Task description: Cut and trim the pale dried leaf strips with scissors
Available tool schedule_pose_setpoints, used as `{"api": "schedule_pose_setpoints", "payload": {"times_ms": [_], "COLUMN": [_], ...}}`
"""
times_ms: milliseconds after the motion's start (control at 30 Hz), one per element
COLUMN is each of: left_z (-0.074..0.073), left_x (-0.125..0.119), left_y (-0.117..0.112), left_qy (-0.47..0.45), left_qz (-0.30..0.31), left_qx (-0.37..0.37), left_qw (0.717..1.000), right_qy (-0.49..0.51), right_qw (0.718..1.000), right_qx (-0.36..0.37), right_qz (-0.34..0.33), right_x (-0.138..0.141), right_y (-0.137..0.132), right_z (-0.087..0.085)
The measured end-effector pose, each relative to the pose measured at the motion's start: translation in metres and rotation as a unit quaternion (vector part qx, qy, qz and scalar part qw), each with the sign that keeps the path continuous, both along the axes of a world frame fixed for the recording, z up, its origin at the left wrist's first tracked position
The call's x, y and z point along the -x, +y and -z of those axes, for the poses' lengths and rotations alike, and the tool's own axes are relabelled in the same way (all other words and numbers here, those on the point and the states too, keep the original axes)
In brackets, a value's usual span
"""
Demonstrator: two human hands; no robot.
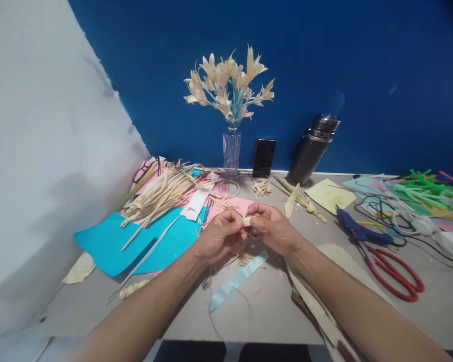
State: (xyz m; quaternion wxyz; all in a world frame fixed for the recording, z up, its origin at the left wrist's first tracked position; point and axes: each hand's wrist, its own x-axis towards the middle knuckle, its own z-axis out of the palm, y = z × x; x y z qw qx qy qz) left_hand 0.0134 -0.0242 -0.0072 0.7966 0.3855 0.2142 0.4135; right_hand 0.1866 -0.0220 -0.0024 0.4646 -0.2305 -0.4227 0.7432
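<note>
Clear bottle (231, 157): carries a small reddish-and-white mark near the upper left side, too small and blurred to read.
Phone (264, 158): shows a dark face, without a readable character or number.
Dark flask (310, 156): offers no lettering sharp enough to make out.
Glue gun (350, 226): seen too coarsely to pick out any brand.
White plug (423, 224): too small in view for any rating or imprint to be read.
Yellow sheet (331, 196): bears nothing legible.
White strip (196, 203): likewise nothing legible.
Whole worktop (279, 322): no words, labels or signs readable anywhere.
</note>
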Motion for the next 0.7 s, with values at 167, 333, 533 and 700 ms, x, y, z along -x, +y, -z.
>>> {"api": "schedule_pose_setpoints", "payload": {"times_ms": [167, 333, 533, 700], "left_z": [-0.003, -0.002, -0.004, -0.001], "left_x": [0.001, 0.002, -0.002, -0.001], "left_y": [-0.003, -0.001, -0.001, -0.001], "left_qy": [-0.051, -0.034, 0.029, 0.064], "left_qz": [0.029, 0.003, -0.003, 0.016], "left_qx": [0.012, 0.016, 0.032, 0.026], "left_qw": [0.998, 0.999, 0.999, 0.997], "right_qy": [0.059, 0.029, -0.061, -0.098], "right_qw": [0.997, 1.0, 0.996, 0.993], "right_qx": [0.001, 0.003, -0.028, -0.048], "right_qz": [-0.052, 0.006, 0.059, 0.043], "right_x": [-0.007, -0.004, 0.003, 0.001], "right_y": [-0.001, 0.001, 0.001, 0.001], "right_z": [-0.002, -0.003, 0.006, 0.007]}}
